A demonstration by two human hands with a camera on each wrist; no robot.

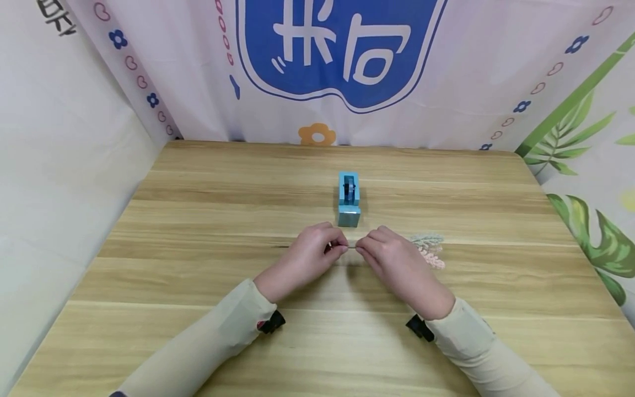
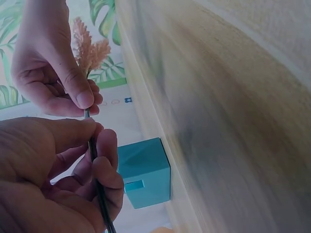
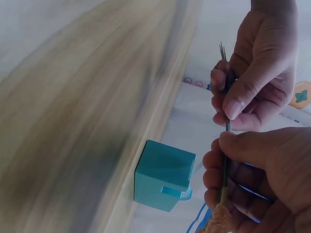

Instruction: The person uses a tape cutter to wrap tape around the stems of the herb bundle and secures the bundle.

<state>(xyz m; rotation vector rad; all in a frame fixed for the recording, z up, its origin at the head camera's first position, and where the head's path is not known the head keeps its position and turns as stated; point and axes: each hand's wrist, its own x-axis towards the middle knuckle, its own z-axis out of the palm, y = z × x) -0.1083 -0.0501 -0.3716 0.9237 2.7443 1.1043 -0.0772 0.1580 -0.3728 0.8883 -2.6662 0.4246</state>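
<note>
Head view, tape (image 1: 350, 190) in dispenser (image 1: 349, 216), stems (image 1: 352, 247) in both grips (image 1: 310, 251) (image 1: 392, 256)

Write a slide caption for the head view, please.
Left hand and right hand pinch the stems of pale flowers over a table, a blue tape dispenser just beyond.

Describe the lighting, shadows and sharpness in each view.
Head: bright, with a soft shadow on the tabletop beside the right hand; left wrist: dimmer, wood grain smeared, the stems crisper than the wood; right wrist: also dim, dark shadowy patches on the blurred wood, the tape dispenser with clearer edges.
</note>
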